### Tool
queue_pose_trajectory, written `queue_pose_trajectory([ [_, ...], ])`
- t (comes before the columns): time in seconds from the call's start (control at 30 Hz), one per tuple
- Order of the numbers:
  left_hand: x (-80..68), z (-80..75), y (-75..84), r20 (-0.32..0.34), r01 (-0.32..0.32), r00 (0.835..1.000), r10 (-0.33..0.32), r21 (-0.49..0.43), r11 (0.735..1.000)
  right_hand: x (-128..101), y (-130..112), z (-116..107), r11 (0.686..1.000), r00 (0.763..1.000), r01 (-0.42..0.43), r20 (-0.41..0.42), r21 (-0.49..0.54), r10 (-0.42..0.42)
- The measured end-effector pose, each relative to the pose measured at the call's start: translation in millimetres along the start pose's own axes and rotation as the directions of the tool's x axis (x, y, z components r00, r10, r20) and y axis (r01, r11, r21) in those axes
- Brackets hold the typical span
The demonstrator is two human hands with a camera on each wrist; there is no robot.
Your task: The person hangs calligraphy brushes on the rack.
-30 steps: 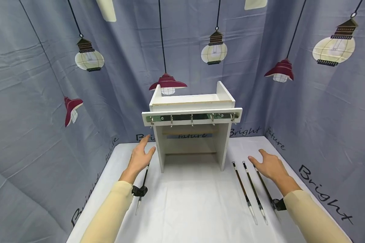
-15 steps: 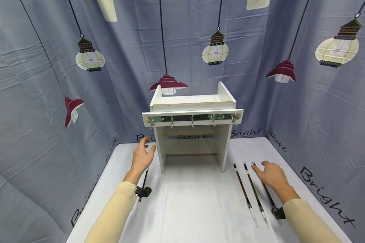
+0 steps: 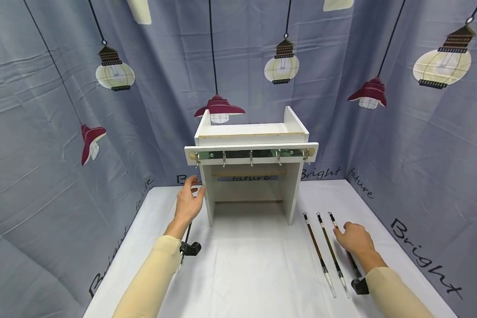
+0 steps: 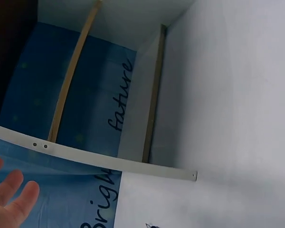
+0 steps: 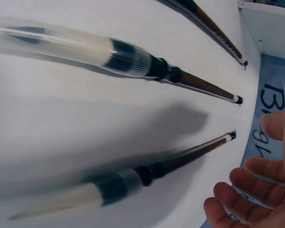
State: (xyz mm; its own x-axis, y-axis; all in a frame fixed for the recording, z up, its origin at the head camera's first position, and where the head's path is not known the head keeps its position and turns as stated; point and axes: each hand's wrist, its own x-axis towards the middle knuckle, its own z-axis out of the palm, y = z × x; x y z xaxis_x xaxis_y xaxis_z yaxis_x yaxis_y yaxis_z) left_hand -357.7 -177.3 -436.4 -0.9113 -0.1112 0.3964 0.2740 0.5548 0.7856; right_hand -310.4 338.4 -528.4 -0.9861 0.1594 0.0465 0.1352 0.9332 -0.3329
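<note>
My right hand (image 3: 355,240) hovers over the rightmost calligraphy brush (image 3: 334,220), fingers loosely bent and holding nothing. In the right wrist view this brush (image 5: 190,156) lies below and left of the fingers (image 5: 263,185), with a gap between. Two more brushes, one dark (image 3: 331,245) and one brownish (image 3: 314,240), lie parallel to its left. My left hand (image 3: 188,203) hangs beside the left panel of a white wooden rack (image 3: 250,139), fingers loosely bent with nothing between them. A fourth brush (image 3: 188,232) lies under that forearm, partly hidden.
Several metal hooks (image 3: 251,157) line the rack's front bar. The rack stands at the back middle of the white-covered table (image 3: 246,265). Blue-grey curtains (image 3: 163,88) printed with lamps surround the table on three sides.
My right hand has moved down and toward me along the rightmost brush, uncovering its looped end. The left hand has shifted slightly right, its fingers more bent. The brushes and rack stay put.
</note>
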Motion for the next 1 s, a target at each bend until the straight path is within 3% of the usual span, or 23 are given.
queue_pose_trajectory([
  [0.23, 0.7, 2.7, -2.2, -0.034, 0.017, 0.999, -0.018, -0.038, 0.999, 0, 8, 14, 0.999, 0.998, -0.046, 0.036, 0.010, 0.046],
  [1.0, 3.5, 11.2, -2.0, -0.021, -0.009, 1.000, 0.008, -0.075, 0.997, 2, 16, 31, 0.998, 0.998, -0.054, 0.027, 0.015, 0.053],
])
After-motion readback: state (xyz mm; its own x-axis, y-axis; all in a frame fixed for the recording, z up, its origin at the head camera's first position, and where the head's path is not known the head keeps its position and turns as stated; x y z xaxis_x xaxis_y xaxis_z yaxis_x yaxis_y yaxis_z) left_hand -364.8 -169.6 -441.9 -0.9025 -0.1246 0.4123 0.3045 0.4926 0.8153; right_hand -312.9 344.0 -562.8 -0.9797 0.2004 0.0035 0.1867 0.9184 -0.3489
